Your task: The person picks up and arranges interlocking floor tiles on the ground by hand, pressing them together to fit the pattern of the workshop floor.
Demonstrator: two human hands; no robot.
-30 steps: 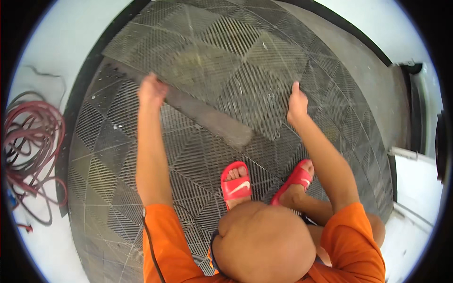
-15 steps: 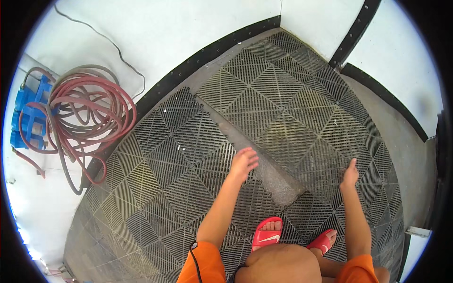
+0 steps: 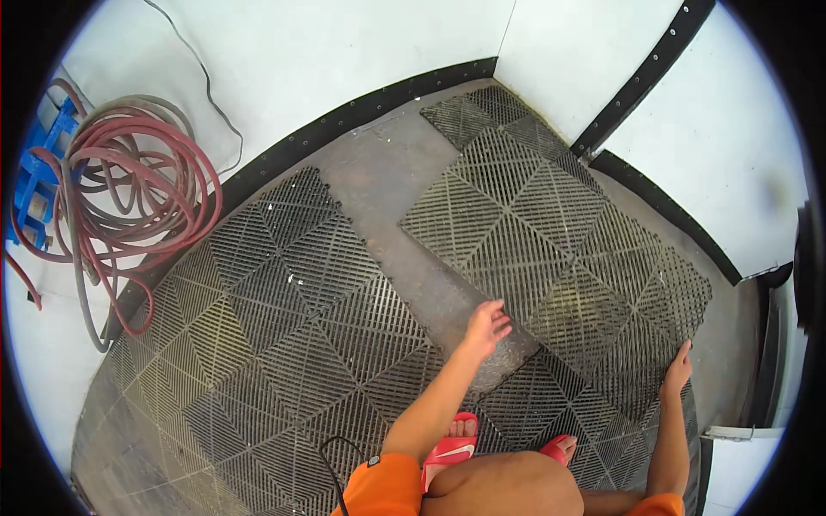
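Observation:
A raised section of dark, dirty plastic grid floor tiles [image 3: 568, 249] lies shifted toward the right, over other tiles. My right hand [image 3: 678, 368] grips that section at its right edge. My left hand [image 3: 490, 328] is beside the section's lower-left edge, fingers apart and slightly curled, holding nothing. A strip of bare grey floor [image 3: 370, 181] runs between this section and the tiles on the left [image 3: 301, 284]. My feet in red slides [image 3: 449, 447] rest on the tiles below.
Coiled red and grey hoses [image 3: 138, 172] hang at blue equipment [image 3: 39, 172] on the left wall, with a thin cable above. White walls [image 3: 361, 39] with black riveted strips [image 3: 413, 82] border the floor; a corner lies beyond the tiles.
The tile section has moved to the right, uncovering more grey floor. My left hand has let go of its edge; my right hand stays on it. The view has swung toward the far corner.

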